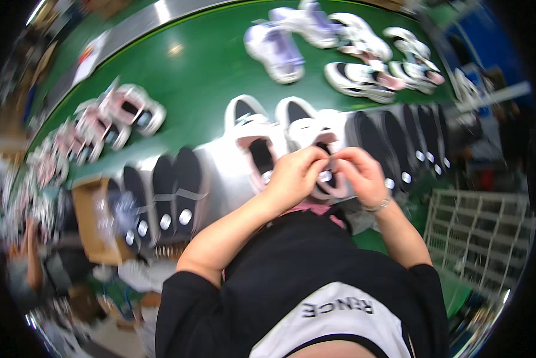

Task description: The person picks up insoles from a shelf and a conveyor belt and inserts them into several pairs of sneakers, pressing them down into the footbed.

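Note:
Two white shoes with dark toe panels and pink linings lie side by side in front of me, toes pointing away: a left shoe (248, 128) and a right shoe (301, 116). Over the opening of the right shoe, my left hand (295, 178) and my right hand (364, 178) meet at the fingertips. Both hands are closed in a pinch. Whatever is between the fingers is too small and blurred to make out. My hands cover part of the right shoe's heel. A band circles my right wrist.
Black insoles stand in rows, one row (187, 185) at left and another (369, 140) at right. More shoes (139, 110) line the green belt (208, 65), lilac ones (277, 51) farther off. A cardboard box (89, 224) holds clear plastic. A white wire rack (477, 230) stands right.

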Motion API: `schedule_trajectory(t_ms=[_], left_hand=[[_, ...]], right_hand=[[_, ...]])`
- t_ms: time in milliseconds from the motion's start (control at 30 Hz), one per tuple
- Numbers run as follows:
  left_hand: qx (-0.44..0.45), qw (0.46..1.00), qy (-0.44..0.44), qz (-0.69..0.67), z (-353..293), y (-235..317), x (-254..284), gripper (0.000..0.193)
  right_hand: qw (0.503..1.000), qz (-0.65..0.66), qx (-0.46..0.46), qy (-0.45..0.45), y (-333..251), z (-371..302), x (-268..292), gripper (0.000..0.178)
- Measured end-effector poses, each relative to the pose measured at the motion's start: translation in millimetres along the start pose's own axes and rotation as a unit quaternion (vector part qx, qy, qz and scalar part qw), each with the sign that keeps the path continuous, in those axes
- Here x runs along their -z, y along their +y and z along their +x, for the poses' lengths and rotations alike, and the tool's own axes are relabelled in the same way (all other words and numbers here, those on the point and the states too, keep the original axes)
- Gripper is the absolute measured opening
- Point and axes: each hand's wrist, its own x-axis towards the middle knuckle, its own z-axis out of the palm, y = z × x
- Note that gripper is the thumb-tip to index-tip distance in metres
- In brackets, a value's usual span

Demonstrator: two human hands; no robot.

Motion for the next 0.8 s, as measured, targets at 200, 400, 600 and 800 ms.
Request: schedule_trajectory(t_ms=[200, 400, 600, 800], left_hand=[[-0.025, 0.87, 0.412, 0.269, -71.4, -1.4, 136.4, 0.01], [0.276, 0.523, 0.497, 0.635, -204.4, -13.6, 243.7, 0.035], [0.124, 0.866, 0.39, 0.286, -104.4, -13.5, 107.3, 0.048], [0.212, 0.893, 0.046, 0.395, -12.0, -27.1, 12.1, 0.081]], right_hand=[[0.995, -0.016, -0.064, 0.077, 71.0, -28.2, 32.1, 0.029], [0.986, -0.017, -0.162, 0.017, 114.9, -25.8, 20.6, 0.045], [0.982, -0.159, -0.1, -0.015, 80.9, 5.1, -18.4, 0.043], [0.955, -0.194, -0.033, -0.223, 52.3, 15.3, -14.6, 0.044]])
